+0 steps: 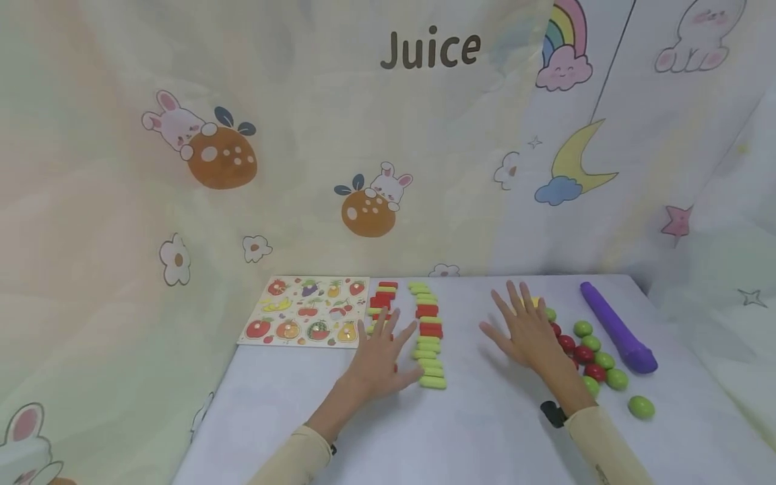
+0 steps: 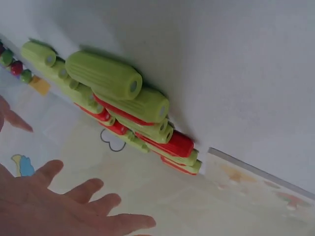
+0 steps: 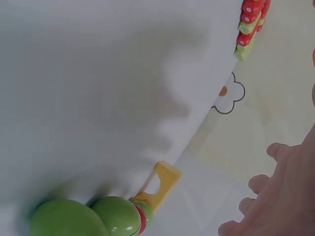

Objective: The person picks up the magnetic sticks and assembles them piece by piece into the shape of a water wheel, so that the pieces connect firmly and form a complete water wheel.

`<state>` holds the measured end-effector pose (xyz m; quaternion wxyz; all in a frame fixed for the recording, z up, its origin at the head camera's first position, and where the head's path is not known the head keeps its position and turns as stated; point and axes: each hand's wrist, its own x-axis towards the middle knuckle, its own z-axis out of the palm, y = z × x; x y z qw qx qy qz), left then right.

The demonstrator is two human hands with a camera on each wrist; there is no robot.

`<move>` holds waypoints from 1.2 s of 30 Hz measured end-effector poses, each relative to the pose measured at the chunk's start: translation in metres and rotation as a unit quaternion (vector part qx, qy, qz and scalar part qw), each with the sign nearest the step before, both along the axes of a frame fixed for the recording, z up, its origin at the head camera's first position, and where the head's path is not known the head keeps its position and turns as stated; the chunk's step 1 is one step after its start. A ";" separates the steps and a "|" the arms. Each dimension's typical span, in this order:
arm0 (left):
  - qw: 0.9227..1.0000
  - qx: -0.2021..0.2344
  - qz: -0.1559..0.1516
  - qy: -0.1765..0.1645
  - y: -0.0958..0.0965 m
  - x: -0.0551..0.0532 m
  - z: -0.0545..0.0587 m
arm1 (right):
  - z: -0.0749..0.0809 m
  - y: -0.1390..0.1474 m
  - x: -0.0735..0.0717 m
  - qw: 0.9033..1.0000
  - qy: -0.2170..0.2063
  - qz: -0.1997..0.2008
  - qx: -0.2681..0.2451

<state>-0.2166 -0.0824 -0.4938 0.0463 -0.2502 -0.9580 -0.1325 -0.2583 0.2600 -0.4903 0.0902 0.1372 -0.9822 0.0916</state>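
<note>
My left hand (image 1: 378,364), fingers spread, hovers over two columns of short ribbed sticks. Part of the nearer left column, with a red stick (image 1: 380,302) near its far end, is covered by that hand. Its thumb overlaps a green stick (image 1: 431,363) of the right column in the head view. Further right, my right hand (image 1: 527,330) is held palm down with spread fingers and grips nothing. Beside and partly under it lie red balls (image 1: 584,355) and green balls (image 1: 617,378). A yellow arched block (image 3: 167,184) stands past the balls in the right wrist view.
A board with fruit pictures (image 1: 281,330) lies at the table's far left, touching the sticks' side. Along the right lies a purple bat-shaped thing (image 1: 612,323). One green ball (image 1: 641,407) sits apart, nearer the front. A printed curtain (image 1: 291,222) hangs behind the white table (image 1: 473,438).
</note>
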 end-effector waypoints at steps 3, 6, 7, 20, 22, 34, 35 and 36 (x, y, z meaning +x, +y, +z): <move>0.999 -0.012 -0.031 -0.020 0.007 0.008 -0.005 | 0.003 0.006 0.013 1.000 0.004 0.004 -0.004; 0.998 -0.016 -0.051 -0.016 0.011 0.017 -0.009 | 0.007 0.012 0.025 0.999 0.017 0.015 -0.023; 0.998 -0.012 -0.057 -0.009 0.012 0.020 -0.010 | 0.009 0.015 0.030 0.999 0.020 0.018 -0.031; 0.995 0.036 -0.085 0.034 0.013 0.037 -0.022 | 0.012 0.078 0.097 0.994 -0.010 -0.007 -0.112; 0.995 0.038 -0.089 0.036 0.013 0.036 -0.024 | 0.005 0.090 0.102 0.994 -0.002 -0.012 -0.110; 0.994 -0.056 -0.077 0.053 0.029 0.032 -0.023 | -0.016 0.104 0.107 0.996 0.022 -0.032 -0.078; 0.993 -0.065 -0.077 0.055 0.031 0.032 -0.022 | -0.015 0.106 0.107 0.997 0.010 -0.038 -0.070; 0.993 -0.074 -0.078 0.058 0.033 0.032 -0.022 | -0.015 0.107 0.108 0.997 -0.002 -0.044 -0.064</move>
